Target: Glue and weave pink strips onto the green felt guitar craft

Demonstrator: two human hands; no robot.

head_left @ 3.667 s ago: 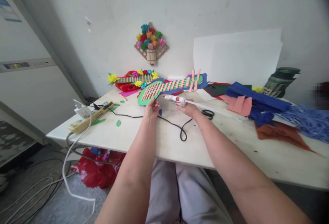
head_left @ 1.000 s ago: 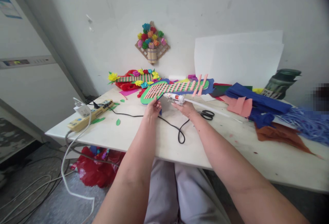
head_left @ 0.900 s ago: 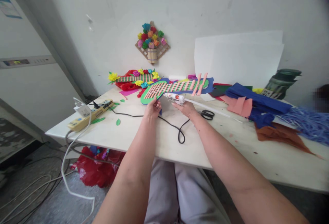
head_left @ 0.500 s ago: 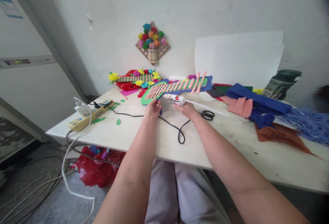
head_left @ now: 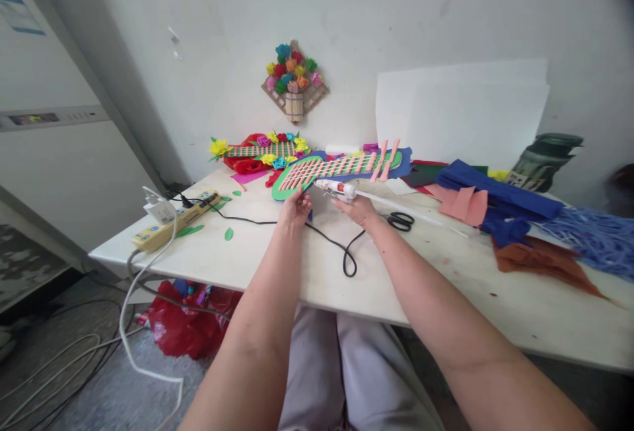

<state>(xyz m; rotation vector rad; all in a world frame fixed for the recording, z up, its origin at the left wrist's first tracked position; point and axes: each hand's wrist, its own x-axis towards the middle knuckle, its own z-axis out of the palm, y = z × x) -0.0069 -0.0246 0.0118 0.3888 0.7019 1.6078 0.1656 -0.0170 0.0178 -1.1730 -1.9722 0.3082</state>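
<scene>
My left hand [head_left: 297, 208] is closed on the lower edge of a guitar-shaped craft piece [head_left: 341, 165], tilted up off the table. It has a green face with a pink and white lattice, and blue paper shows along its edge. In my right hand [head_left: 357, 209] is a white glue gun [head_left: 337, 188], its nozzle close to the blue underside near my left fingers. Whether the nozzle touches is too small to tell. A long glue stick [head_left: 406, 208] sticks out of the gun's back, and a black cord [head_left: 327, 236] loops below on the table.
Black-handled scissors [head_left: 400, 221] lie right of my right hand. Blue, pink and brown paper [head_left: 500, 193] and a dark bottle [head_left: 545, 162] are at the right. A power strip [head_left: 173, 223] stands at the left, green paper leaves [head_left: 228, 234] beside it. A flower-trimmed craft piece [head_left: 262, 151] lies behind.
Almost nothing differs. The neck end of the craft piece has shifted very slightly to the right; both hands and the glue gun keep their places.
</scene>
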